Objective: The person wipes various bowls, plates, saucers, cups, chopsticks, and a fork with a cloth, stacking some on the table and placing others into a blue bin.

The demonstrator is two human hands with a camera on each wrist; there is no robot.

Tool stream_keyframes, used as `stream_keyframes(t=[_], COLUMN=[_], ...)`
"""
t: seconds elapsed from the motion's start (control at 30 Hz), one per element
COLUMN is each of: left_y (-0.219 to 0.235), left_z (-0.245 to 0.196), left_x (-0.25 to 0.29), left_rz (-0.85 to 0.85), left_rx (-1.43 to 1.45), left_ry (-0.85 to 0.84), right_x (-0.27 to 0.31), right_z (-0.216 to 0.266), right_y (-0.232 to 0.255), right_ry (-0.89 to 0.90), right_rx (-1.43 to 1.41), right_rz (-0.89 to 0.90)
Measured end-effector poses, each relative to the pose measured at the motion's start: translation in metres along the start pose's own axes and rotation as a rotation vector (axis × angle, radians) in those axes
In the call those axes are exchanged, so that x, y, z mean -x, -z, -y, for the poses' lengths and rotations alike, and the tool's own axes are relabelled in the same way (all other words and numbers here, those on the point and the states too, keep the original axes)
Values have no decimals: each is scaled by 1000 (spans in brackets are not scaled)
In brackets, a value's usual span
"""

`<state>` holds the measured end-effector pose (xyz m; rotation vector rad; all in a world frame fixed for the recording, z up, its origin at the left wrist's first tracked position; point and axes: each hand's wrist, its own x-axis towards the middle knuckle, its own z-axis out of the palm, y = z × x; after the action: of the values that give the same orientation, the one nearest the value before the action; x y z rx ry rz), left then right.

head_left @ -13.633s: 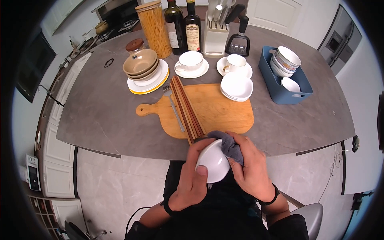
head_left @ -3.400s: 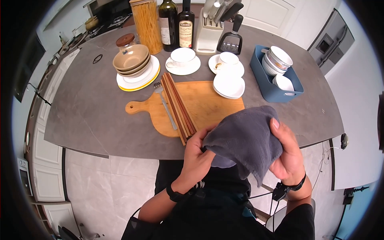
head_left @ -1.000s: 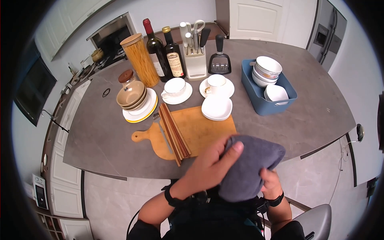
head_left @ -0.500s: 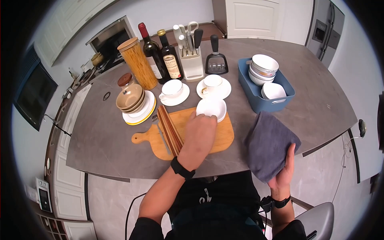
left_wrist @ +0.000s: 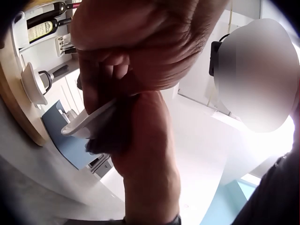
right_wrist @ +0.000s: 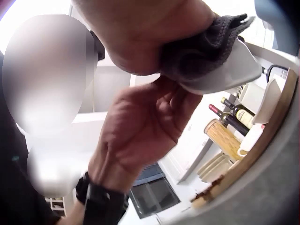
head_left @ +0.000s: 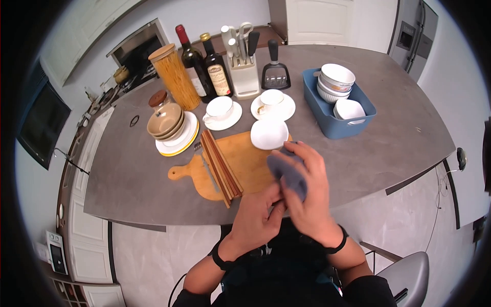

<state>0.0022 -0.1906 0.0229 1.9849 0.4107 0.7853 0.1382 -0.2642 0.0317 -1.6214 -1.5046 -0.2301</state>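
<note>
Close in front of the body, over the table's near edge, both hands meet at a small white bowl (right_wrist: pixel 232 72). My left hand (head_left: pixel 255 217) pinches its near side between thumb and fingers. A dark grey cloth (head_left: pixel 291 174) is bunched in my right hand (head_left: pixel 313 197), which grips it around the bowl's edge. From the head the bowl is hidden behind hands and cloth; its white rim shows in the left wrist view. Just beyond the hands, squarish white bowls (head_left: pixel 269 134) sit on the wooden cutting board (head_left: pixel 255 174).
Chopsticks (head_left: pixel 221 166) and a fork (head_left: pixel 208 169) lie on the board's left. Brown bowls (head_left: pixel 164 123) stand on plates behind it, near two cups on saucers (head_left: pixel 220 110). A blue bin (head_left: pixel 337 125) holds more bowls. Bottles (head_left: pixel 217 71) and a knife block (head_left: pixel 243 77) stand at the back.
My left hand has reached to the white stack on the board and come back with a bowl. My right hand has brought the cloth leftward against it, now bunched instead of spread.
</note>
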Motion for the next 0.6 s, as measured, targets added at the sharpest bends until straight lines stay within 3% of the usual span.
stream_keyframes(t=[0.07,0.1,0.17,0.23,0.3,0.37,0.4,0.43,0.47,0.53,0.57,0.6], left_y=[4,5,8,10,12,15,15,14,15,12,5,-4], left_z=[-10,-11,-12,6,9,-3,-7,-3,4,7,6,5], left_x=[11,14,19,20,21,20,25,30,35,38,33,27], left_rz=[31,28,-72,-66,-60,-77,-12,-9,-45,-151,-157,-322], left_rx=[68,71,127,3,-120,-4,124,127,240,547,548,670], left_ry=[87,89,102,109,130,0,116,119,109,136,128,68], right_x=[-6,-11,-20,-7,-7,-13,-13,-15,-22,-16,-13,-8], right_z=[-3,-5,-8,6,34,22,10,0,-1,-4,3,8], right_y=[1,6,14,-23,-7,-3,-8,-8,7,-6,-13,-23], right_ry=[-400,-401,-675,-223,152,167,-142,-450,-604,-592,-608,-589], right_rx=[-611,-610,-948,-638,85,159,-334,-825,-882,-1081,-1108,-1148], right_rz=[-6,-1,199,-149,68,87,81,65,191,57,-22,-90])
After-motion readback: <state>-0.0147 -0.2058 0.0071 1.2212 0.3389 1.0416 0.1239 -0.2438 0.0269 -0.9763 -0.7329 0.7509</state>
